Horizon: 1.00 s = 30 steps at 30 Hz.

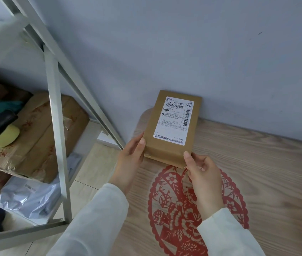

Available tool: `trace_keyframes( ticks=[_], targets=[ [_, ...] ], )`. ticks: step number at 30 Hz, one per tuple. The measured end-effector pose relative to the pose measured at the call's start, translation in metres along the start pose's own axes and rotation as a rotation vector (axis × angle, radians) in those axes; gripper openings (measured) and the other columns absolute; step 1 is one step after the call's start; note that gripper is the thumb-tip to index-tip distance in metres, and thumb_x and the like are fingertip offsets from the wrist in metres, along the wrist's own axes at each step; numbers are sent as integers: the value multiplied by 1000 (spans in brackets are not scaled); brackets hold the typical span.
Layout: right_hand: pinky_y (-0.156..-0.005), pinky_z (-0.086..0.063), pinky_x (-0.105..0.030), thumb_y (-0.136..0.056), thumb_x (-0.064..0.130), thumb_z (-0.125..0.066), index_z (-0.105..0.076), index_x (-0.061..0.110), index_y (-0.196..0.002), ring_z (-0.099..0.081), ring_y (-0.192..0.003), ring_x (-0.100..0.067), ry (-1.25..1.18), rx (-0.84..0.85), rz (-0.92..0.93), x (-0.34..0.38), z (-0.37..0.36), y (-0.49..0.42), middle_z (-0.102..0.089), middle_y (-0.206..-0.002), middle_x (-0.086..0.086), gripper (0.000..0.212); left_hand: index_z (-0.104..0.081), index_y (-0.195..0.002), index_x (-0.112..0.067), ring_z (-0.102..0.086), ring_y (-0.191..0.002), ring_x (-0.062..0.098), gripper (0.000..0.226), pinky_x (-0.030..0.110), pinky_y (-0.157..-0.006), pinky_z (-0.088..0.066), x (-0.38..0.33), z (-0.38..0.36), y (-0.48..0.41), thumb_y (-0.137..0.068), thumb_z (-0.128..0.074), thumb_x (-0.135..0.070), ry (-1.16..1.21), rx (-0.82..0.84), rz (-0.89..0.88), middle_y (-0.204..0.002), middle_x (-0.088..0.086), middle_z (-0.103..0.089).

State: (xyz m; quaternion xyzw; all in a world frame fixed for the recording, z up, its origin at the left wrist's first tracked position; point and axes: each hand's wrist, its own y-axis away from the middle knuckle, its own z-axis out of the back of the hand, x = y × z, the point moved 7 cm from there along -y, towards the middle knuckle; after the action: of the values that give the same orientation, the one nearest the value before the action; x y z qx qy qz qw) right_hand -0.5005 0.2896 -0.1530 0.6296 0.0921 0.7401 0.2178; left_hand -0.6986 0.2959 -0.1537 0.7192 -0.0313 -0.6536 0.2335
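A small brown cardboard parcel with a white shipping label facing up is held over the far left part of a light wooden table, close to the wall. My left hand grips its near left corner, thumb on top. My right hand pinches the near right corner, thumb on top. Both arms wear white sleeves.
A red paper-cut decoration lies on the table under my hands. A grey metal shelf rack stands at left, holding a taped cardboard box, a yellow roll, dark items and grey plastic mailers. A pale wall lies behind.
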Motion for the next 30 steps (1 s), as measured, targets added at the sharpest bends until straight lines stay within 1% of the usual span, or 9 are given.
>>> trace_keyframes(
  ticks=[3, 6, 9, 12, 16, 19, 23, 28, 30],
  targets=[
    [-90, -49, -45, -81, 48, -66, -60, 30, -88, -60, -83, -18, -5, 4, 0, 1, 1, -4, -64, -86, 6, 20, -62, -105, -36, -62, -101, -6, 17, 13, -82, -48, -1, -2, -4, -96, -49, -31, 2, 11, 21, -105, -19, -68],
    [-87, -50, -38, -83, 45, -65, -58, 31, -85, -63, -90, -18, 26, 2, 23, 4, 2, -5, -65, -91, 10, 16, -61, -105, -37, -62, -101, -6, 16, 13, -83, -48, -2, -2, -4, -96, -49, -31, -5, 12, 29, -103, -20, -69],
    [-77, -45, -23, -84, 41, -65, -56, 29, -87, -59, -88, -5, 30, 10, 31, 6, 3, -5, -60, -90, 17, 15, -59, -103, -40, -62, -95, -10, 15, 12, -80, -48, -2, -2, -2, -96, -48, -33, -29, 8, 20, -96, -25, -69],
    [-73, -41, -19, -85, 40, -64, -58, 25, -92, -55, -87, 2, 9, 16, 17, 5, 3, -5, -59, -91, 17, 18, -58, -101, -41, -62, -95, -11, 14, 12, -80, -48, -5, -4, -1, -96, -48, -34, -49, 1, 18, -98, -24, -68],
    [-64, -36, -12, -87, 41, -62, -56, 22, -104, -51, -82, 9, -9, 28, -3, 5, 2, -1, -56, -91, 20, 26, -53, -117, -41, -53, -118, 2, 23, 26, -105, -41, -8, -3, 6, -95, -43, -44, -125, -2, 38, -121, -20, -58],
    [-83, -38, -18, -86, 48, -59, -50, 26, -125, -52, -94, 4, -45, 66, -23, 8, 2, 6, -54, -107, 17, 45, -26, -148, -35, -35, -138, 15, 59, 39, -117, -27, -11, -6, 16, -94, -35, -55, -223, -44, 68, -150, -10, -35],
    [-109, -35, -36, -84, 50, -60, -42, 28, -138, -43, -128, -10, -95, 18, -52, 7, 26, 32, -44, -140, 9, 61, -17, -151, -30, -27, -143, 19, 62, 40, -117, -23, -7, -7, 51, -96, -33, -53, -215, -133, 82, -156, -5, -25],
    [-100, -39, -26, -85, 47, -62, -50, 32, -126, -51, -113, -3, -157, 2, -58, -3, 71, 76, -52, -125, 12, 46, -23, -150, -27, -38, -134, 19, 55, 28, -100, -30, 18, -35, 116, -99, -37, -45, -205, -119, 135, -150, -1, -36],
    [-101, -42, -28, -81, 50, -65, -53, 30, -124, -54, -111, -3, -177, -40, -50, -11, 103, 92, -56, -124, 11, 49, -29, -147, -32, -43, -131, 21, 56, 35, -108, -32, 30, -60, 145, -95, -41, -50, -202, -83, 171, -147, -1, -41]
  ],
)
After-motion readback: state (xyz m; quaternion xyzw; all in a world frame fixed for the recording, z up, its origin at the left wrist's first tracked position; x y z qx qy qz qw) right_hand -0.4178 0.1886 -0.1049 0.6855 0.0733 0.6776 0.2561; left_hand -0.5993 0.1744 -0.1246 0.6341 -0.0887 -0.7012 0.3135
